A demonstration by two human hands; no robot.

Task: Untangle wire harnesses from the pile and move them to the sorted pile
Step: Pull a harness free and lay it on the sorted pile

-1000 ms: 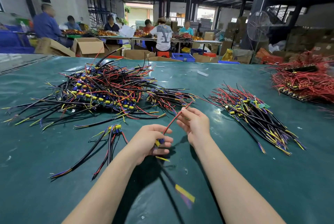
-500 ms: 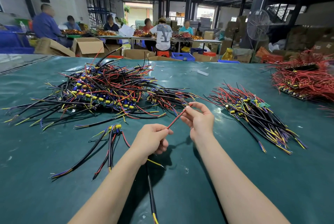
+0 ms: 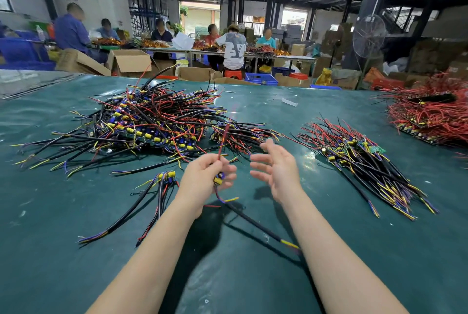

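Left grip clasps harness, red wire above, cable below.

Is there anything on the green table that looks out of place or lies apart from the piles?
A few stray harnesses lie alone beside the left hand, which grips one harness, apart from the tangled pile and the sorted pile. A white scrap lies loose farther back. Nothing looks damaged.
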